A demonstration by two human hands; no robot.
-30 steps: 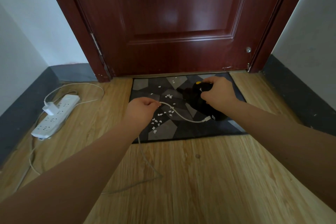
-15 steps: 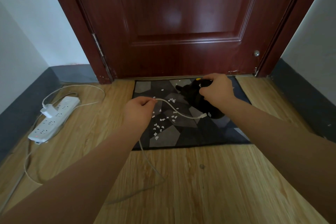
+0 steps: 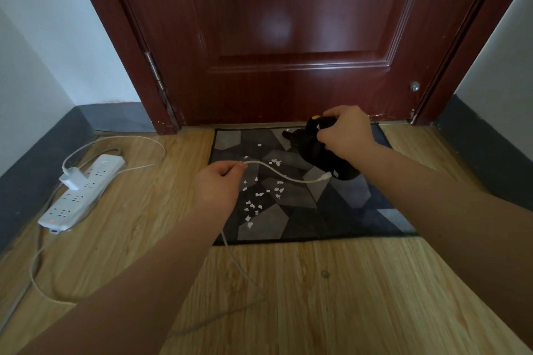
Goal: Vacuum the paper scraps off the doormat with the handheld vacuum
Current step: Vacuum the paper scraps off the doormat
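Observation:
A grey patterned doormat (image 3: pixel 340 210) lies in front of the door. Several white paper scraps (image 3: pixel 259 194) are scattered over its left half. A black handheld vacuum (image 3: pixel 317 153) with a yellow button rests on the mat's far right part. My right hand (image 3: pixel 344 131) grips its handle from above. My left hand (image 3: pixel 219 184) pinches a white charging cable (image 3: pixel 284 176) over the mat's left edge. The cable's plug end (image 3: pixel 326 177) hangs just short of the vacuum's rear, apart from it.
A dark red door (image 3: pixel 274 37) stands closed behind the mat. A white power strip (image 3: pixel 80 190) with a white charger plugged in lies on the wooden floor at left, with cords looping toward me. Dark skirting runs along both walls.
The plug end of the cable has come away from the vacuum's rear and my left hand has drawn it slightly left. My right hand stays on the vacuum. The view has shifted downward.

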